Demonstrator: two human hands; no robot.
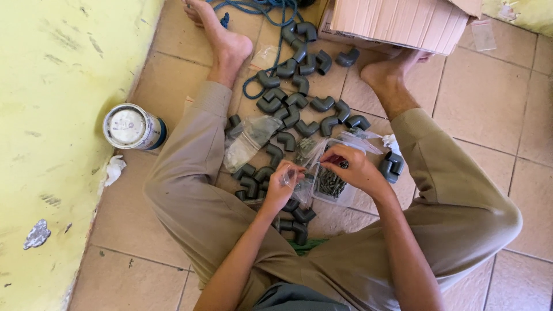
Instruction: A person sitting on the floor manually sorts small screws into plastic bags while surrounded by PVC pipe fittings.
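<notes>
Left hand (283,183) pinching small clear plastic bag (292,176) at mouth, fingers curled tight on film. Right hand (352,167) over clear plastic tub of dark screws (331,185), fingertips pressed together on something small — can't tell what. Tub sits on tiled floor (489,103) between knees, grey plastic pipe elbows (299,106) scattered all round. Tip: keep bag mouth open, close above tub — dropped bits land back in.

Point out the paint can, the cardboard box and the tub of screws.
Paint can (125,126), head view, on its round lid.
Cardboard box (397,20), head view, on its ribbed side.
Tub of screws (332,185), head view, on the screws inside.
</notes>
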